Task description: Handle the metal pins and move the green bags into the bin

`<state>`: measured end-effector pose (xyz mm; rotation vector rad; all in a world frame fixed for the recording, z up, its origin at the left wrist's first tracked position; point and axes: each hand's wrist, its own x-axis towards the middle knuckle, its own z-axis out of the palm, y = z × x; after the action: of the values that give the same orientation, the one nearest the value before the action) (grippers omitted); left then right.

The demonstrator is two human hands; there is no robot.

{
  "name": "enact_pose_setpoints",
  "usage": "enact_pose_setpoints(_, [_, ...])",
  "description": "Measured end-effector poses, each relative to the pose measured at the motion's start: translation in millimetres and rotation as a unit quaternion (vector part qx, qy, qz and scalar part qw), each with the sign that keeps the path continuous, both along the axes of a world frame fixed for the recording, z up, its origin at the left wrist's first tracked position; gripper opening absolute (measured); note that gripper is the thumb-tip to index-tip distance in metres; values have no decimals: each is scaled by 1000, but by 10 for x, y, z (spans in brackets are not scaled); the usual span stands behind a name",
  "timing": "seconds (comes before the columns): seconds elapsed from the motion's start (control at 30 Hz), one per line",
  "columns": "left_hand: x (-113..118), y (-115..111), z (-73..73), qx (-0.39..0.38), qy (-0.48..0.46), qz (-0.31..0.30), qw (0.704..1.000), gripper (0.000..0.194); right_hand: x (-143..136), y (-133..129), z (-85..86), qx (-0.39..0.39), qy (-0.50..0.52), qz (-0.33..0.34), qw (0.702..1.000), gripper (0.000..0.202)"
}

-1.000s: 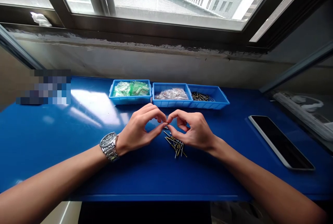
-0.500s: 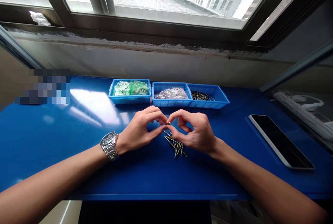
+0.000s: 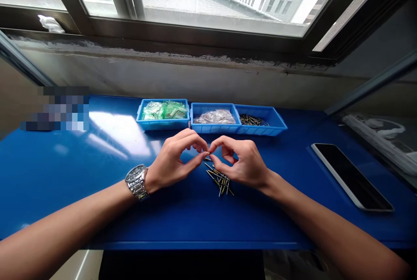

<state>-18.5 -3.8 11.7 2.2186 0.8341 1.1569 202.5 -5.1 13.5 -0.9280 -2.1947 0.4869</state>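
Note:
My left hand point(image 3: 182, 156), with a silver watch point(image 3: 137, 181) on its wrist, is closed in a thumb-and-finger pinch. My right hand point(image 3: 243, 158) pinches the same way, and the fingertips of both hands meet above the table. Whatever sits between them is tiny and mostly covered by the fingertips, so I cannot make out its kind. Just below, a loose pile of thin brass-and-silver metal pins point(image 3: 222, 181) lies on the blue table point(image 3: 182, 219), close to my right thumb.
Along the back stand a blue bin point(image 3: 163, 125) of green-and-clear plastic packets, another bin point(image 3: 213, 129) with a clear bag of metal pieces, and a third bin point(image 3: 276, 126) with dark and brass pins. A phone point(image 3: 352, 176) lies at the right. A pixelated patch covers the far left.
My hands have shifted slightly up and to the left, fingertips still together. The small brass-coloured bit seen between them is now mostly hidden. The pile and bins have not moved.

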Motion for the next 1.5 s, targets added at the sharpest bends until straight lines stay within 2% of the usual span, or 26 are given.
enact_pose_setpoints(0.13, [2,1,8,-11,2,7,1000,3,-4,-30,35,32,24,-23,999,9])
enact_pose_setpoints(0.4, [11,5,-24,-38,23,-38,998,5,-26,-58,29,83,36,5,996,8])
enact_pose_setpoints(0.67, [6,9,1,-14,6,-1,1000,4,6,-24,32,43,16,-19,999,8])
enact_pose_setpoints(0.87, [3,-9,5,-5,4,-8,1000,5,-9,-5,-12,-2,1,13,1000,9])
enact_pose_setpoints(1.1, [4,2,18,-18,12,1,1000,4,2,-31,23,36,17,-16,999,8])
enact_pose_setpoints(1.3, [14,6,-20,-47,41,-48,997,4,-27,-69,51,69,33,8,997,8])
enact_pose_setpoints(1.5, [8,6,-15,-26,19,-13,999,5,30,-18,52,39,6,-2,999,8])
